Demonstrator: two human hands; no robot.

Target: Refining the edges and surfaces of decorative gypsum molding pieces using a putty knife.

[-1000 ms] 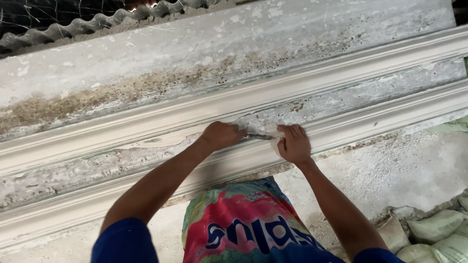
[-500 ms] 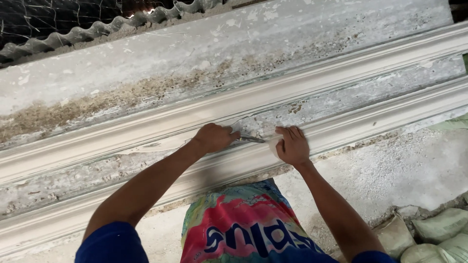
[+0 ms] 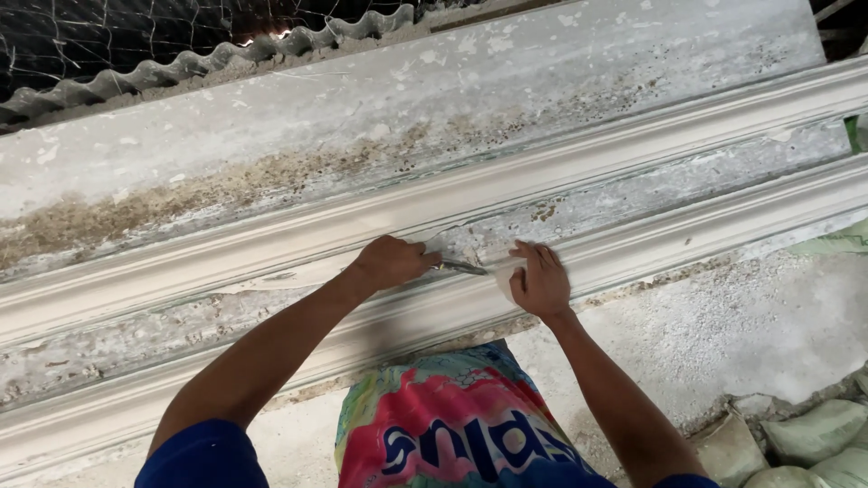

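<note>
Shifted slightly since a second ago: both hands sit a little lower and further right in view, otherwise at the same spot on the moulding. Small metal blade (image 3: pixel 463 267), lying nearly flat in the channel between two long white plaster mouldings, tip pointing right toward the other hand. Left hand (image 3: pixel 391 263) closed in a fist around the blade's handle, fingers curled together, knuckles against the upper moulding (image 3: pixel 271 237). Right hand (image 3: pixel 541 282) pressed flat on the lower moulding (image 3: pixel 687 242), fingers together and stretched out, fingertips just beside the blade tip; a pale scrap under the palm, too unclear to identify. Grey, flaking, rough plaster in the channel (image 3: pixel 633 194) around the blade. Above, a broad pale slab (image 3: pixel 380 117) stained brown along its lower edge, then a corrugated sheet edge (image 3: pixel 226 56) and wire netting (image 3: pixel 108 36). Below the mouldings, dusty concrete floor (image 3: pixel 741 334). Bright multicoloured shorts (image 3: pixel 452 434) at bottom centre, blue sleeves on both arms, and filled greenish sacks (image 3: pixel 814 434) at lower right.
</note>
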